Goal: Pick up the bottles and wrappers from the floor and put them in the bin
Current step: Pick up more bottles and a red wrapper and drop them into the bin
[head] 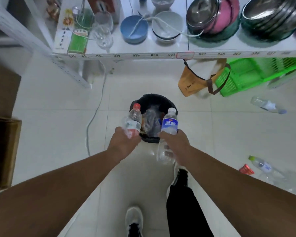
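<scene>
A black bin (pixel 167 102) stands on the tiled floor ahead of me, with clear plastic inside. My left hand (pixel 122 142) grips a clear bottle with a red cap and red label (pixel 135 119) over the bin's left rim. My right hand (pixel 175 143) grips a clear bottle with a white cap and blue label (pixel 169 123) over the right rim. On the floor to the right lie a clear bottle (pixel 267 105), a green-capped bottle (pixel 261 165) and a red wrapper (pixel 246 169).
A white shelf (pixel 143 55) with bowls, glasses and metal pots runs across above the bin. Under it sit a green basket (pixel 249 74) and a brown bag (pixel 195 82). A cable (pixel 94 115) trails on the floor at left. A cardboard box (pixel 2 151) stands far left.
</scene>
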The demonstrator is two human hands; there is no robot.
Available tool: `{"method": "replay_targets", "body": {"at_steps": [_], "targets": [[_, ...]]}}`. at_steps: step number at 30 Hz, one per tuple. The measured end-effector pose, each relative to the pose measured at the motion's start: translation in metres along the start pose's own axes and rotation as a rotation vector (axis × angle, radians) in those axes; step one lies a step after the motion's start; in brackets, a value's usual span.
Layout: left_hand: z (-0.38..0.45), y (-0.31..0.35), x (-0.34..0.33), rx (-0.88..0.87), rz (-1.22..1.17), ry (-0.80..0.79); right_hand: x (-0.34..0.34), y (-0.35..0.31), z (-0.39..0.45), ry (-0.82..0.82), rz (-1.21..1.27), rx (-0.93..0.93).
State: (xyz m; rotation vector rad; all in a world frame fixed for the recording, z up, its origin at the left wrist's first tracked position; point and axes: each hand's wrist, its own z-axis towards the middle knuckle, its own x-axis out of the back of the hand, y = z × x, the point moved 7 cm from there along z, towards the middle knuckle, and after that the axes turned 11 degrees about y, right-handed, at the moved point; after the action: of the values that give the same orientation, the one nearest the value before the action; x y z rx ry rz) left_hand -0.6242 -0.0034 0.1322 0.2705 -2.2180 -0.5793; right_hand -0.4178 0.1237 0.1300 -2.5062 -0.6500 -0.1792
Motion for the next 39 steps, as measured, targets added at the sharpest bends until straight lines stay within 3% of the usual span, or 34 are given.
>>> {"method": "replay_targets", "body": {"at_steps": [7,12,18,27,33,39], "targets": [[0.069,0.015,-0.08,0.112,0.219,0.156,-0.034,-0.043,0.119,-0.051,-0.483,0.086],[0.074,0.053,-0.077,-0.119,0.147,0.203,-0.023,-0.064,0.132,0.011,-0.583,0.288],[0.063,0.087,-0.063,-0.195,0.182,0.039,0.02,-0.074,0.123,-0.029,-0.546,0.302],[0.069,0.119,-0.081,-0.328,0.289,-0.079,0.107,-0.064,0.128,0.103,-0.48,0.257],[0.025,0.139,-0.106,-0.453,0.417,-0.249,0.193,-0.012,0.087,0.248,-0.386,0.169],[-0.036,0.185,-0.136,-0.75,0.619,-0.385,0.282,0.067,0.028,0.413,-0.178,0.032]]}}
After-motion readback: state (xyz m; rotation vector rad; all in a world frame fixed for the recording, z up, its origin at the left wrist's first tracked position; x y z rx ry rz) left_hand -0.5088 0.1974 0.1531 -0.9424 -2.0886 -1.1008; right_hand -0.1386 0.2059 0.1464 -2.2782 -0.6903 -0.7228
